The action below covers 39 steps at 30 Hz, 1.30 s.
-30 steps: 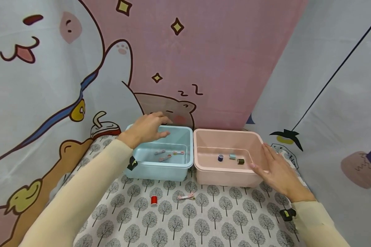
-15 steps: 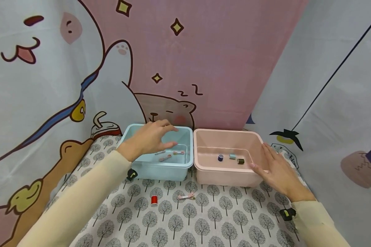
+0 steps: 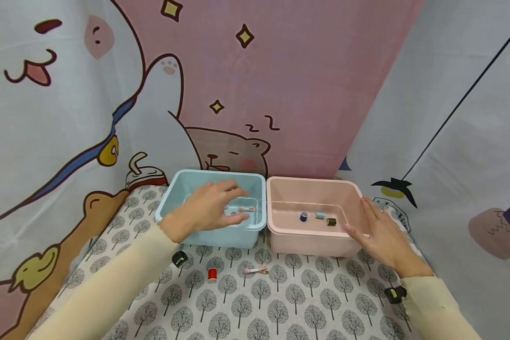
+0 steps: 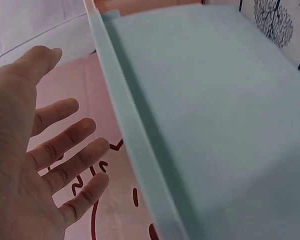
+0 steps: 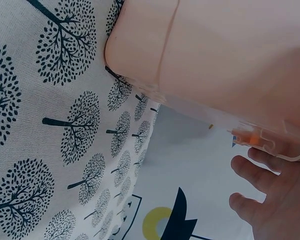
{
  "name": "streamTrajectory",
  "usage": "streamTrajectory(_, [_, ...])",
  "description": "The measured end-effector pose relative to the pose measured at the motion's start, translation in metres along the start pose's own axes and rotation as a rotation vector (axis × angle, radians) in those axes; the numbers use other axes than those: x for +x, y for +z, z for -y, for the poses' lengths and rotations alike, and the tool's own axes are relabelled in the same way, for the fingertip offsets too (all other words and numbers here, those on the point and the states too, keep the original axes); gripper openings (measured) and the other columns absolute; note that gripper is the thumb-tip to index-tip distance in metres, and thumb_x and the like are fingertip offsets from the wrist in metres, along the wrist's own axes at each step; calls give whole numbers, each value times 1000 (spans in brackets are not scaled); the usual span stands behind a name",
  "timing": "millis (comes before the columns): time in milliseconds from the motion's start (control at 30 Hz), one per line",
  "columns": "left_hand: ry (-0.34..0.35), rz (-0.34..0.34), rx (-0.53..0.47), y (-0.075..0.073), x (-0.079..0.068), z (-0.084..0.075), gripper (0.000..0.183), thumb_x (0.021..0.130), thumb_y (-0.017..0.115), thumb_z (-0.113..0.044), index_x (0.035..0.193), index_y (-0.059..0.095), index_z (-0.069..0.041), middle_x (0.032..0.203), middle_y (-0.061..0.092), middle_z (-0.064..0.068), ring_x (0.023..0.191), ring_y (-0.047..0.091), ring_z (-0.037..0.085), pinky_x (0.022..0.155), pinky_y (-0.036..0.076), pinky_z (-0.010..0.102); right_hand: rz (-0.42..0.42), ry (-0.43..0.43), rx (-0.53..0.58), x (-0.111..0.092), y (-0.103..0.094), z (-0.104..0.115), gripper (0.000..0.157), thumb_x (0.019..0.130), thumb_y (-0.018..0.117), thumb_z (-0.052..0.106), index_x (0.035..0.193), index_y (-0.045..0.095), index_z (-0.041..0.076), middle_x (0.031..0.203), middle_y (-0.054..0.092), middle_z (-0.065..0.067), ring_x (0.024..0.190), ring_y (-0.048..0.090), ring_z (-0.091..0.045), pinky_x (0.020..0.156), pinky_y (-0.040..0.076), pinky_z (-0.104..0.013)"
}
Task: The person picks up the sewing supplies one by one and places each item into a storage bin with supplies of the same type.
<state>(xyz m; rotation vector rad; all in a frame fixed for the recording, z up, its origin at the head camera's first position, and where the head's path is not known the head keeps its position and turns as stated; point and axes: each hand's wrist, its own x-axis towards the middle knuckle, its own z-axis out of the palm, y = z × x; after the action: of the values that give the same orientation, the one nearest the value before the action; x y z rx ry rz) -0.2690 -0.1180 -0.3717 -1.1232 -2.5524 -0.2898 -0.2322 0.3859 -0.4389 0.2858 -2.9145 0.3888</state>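
Note:
My left hand (image 3: 208, 208) hovers over the front of the light blue bin (image 3: 218, 238), fingers spread and holding nothing; in the left wrist view its fingers (image 4: 72, 142) stand apart from the bin's rim. Small pinkish clip-like pieces (image 3: 245, 209) lie in that bin, partly hidden by the hand. My right hand (image 3: 382, 236) rests at the right rim of the pink bin (image 3: 310, 243), fingers fairly straight along the outside and thumb over the front corner. Inside that bin lie a dark blue thread spool (image 3: 303, 216), a light blue spool (image 3: 319, 215) and a dark green spool (image 3: 331, 221).
On the tree-print cloth (image 3: 242, 307) in front of the bins are a red thread spool (image 3: 212, 275) and a pink clip-like piece (image 3: 257, 269). Both bins stand side by side against a cartoon-printed backdrop (image 3: 306, 94).
My left hand has come from the back of the blue bin toward its front, moving slightly right, and now covers some pieces inside. My right hand has stayed at the pink bin.

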Motion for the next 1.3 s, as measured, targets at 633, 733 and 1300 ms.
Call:
streamTrajectory(633, [27,-15,-16,12,-25,-27,60,104,83,-61,153,76,-26,144,80,0,131,79,25,110,69,54,-7,-9,8,0,1,-1,108,114,60,64,186,12,-1,193,17,-33,168,30,-71,136,22,-89])
streamTrajectory(733, [22,-1,-22,13,-29,-30,62,105,82,-61,156,74,-27,149,78,2,138,77,26,116,66,55,-10,-9,10,0,2,-1,108,114,61,64,186,13,-1,193,17,-33,168,30,-71,135,22,-90])
streamTrajectory(1300, [127,-50,-30,24,-45,-47,65,102,87,-57,155,73,-24,153,75,0,145,73,24,121,64,52,-8,-13,6,0,2,-2,109,114,59,67,186,13,0,193,18,-32,169,30,-71,134,24,-91])
